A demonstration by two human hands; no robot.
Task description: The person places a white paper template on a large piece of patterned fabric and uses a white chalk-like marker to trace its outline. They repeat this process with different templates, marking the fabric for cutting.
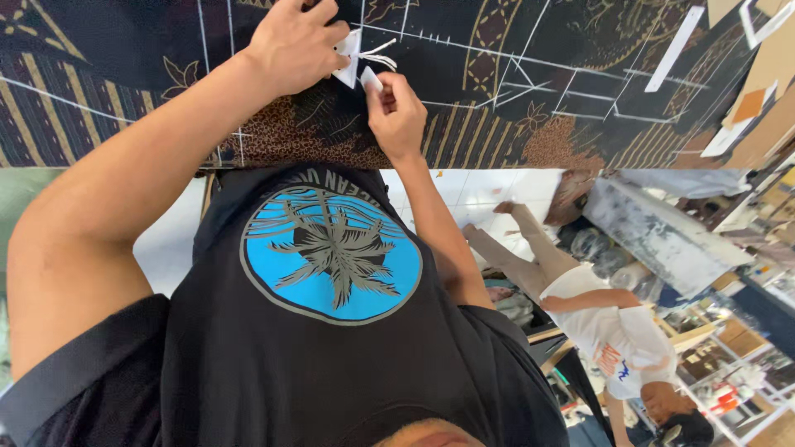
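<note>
- Your left hand (294,41) rests on the dark patterned cloth (513,108), which is spread across the table at the far side of the view. Its fingers are curled in, and their tips grip a folded white scrap (348,60).
- Your right hand (397,116) sits just beside the left, nearer your body. Thumb and forefinger are pressed together on a small flat white chip (371,79), and the other fingers are tucked under.
- The chip's far end touches or nearly touches the white scrap; you cannot tell which from here.
- White drawn lines (530,70) run across the cloth, straight and crossing, all around both hands.
- Pieces of pale card (749,103) lie at the cloth's right end.
- A person in a white shirt (609,327) lies on the floor, off to your right.
</note>
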